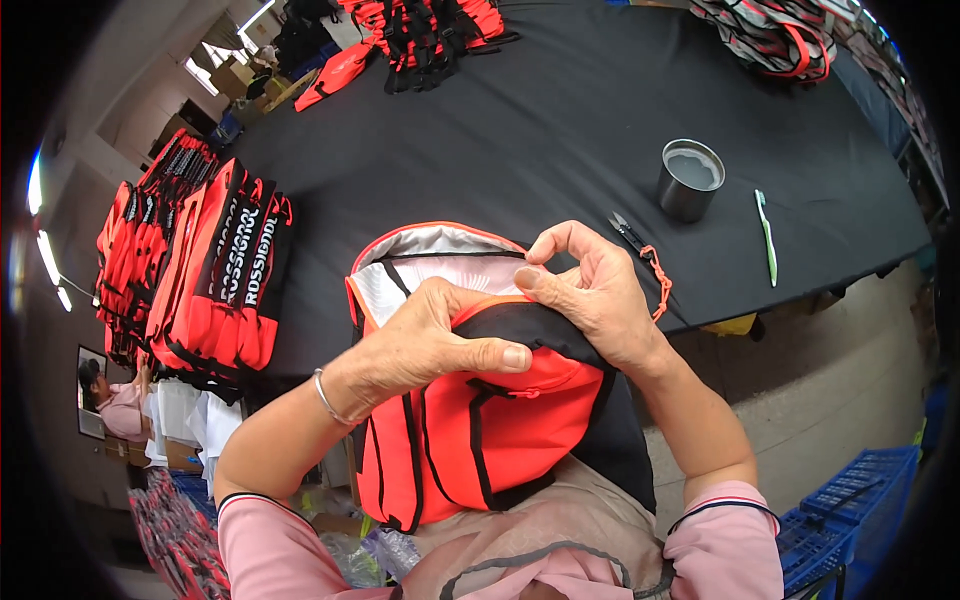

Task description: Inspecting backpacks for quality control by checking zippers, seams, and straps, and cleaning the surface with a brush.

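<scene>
A bright red-orange and black backpack [450,440] stands against my lap at the table's edge, its top gaping to show a pale grey-white lining [440,268]. My left hand [410,350] is closed over the near rim, thumb on the outside and fingers down inside the opening. Pinched together at the right end of the opening are the thumb and forefinger of my right hand [600,295], gripping the bag's edge; any thread between them is too small to see. Thread snips [628,233] with an orange cord [657,280] lie just beyond my right hand.
On the black-covered table [480,140] are a dark metal cup [690,190] and a green-white toothbrush [767,235]. Stacked red-black backpacks [215,280] stand left; more bags [420,35] lie at the far side. A blue crate [850,510] is low right. Another person [122,405] is at left.
</scene>
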`<move>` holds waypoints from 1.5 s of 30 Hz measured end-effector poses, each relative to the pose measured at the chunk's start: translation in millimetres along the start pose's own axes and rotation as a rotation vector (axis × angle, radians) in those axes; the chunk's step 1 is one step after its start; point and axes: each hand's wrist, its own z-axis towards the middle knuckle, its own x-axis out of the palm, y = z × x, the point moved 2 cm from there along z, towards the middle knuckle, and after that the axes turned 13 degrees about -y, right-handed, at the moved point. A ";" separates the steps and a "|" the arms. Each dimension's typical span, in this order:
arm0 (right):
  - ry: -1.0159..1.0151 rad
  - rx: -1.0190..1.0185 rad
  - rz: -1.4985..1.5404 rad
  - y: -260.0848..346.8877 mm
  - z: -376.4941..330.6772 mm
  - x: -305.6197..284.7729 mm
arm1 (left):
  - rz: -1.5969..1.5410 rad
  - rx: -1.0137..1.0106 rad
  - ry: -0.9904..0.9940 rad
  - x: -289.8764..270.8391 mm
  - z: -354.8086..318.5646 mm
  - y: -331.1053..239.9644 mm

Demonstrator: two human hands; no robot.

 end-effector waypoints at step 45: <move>0.137 -1.119 -1.072 31.4 55.9 93.2 | 0.416 0.264 -0.357 -173.6 0.2 26.5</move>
